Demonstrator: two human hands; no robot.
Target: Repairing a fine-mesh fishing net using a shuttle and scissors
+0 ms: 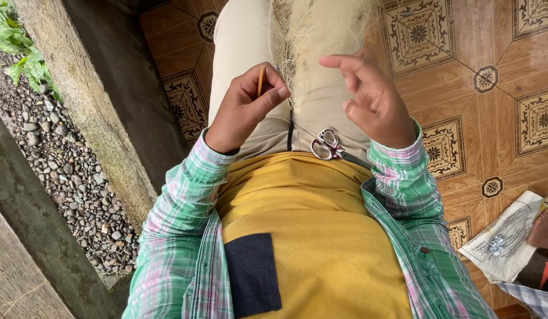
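Note:
My left hand (244, 106) is closed around a thin yellow stick (261, 80), pinched between thumb and fingers above my lap. My right hand (371, 97) hovers beside it with fingers spread and loosely curled, holding nothing that I can make out. A bundle of pale, straw-coloured fibre (312, 41) lies over my beige trousers between and beyond both hands. Small scissors with dark red handles (327, 145) rest on my lap just below my right hand.
A concrete ledge (90, 100) runs along the left, with gravel (67, 171) and green leaves beyond it. Patterned brown floor tiles (492, 88) spread to the right. Another person's foot (542, 230) rests on a printed sheet (504, 236) at the lower right.

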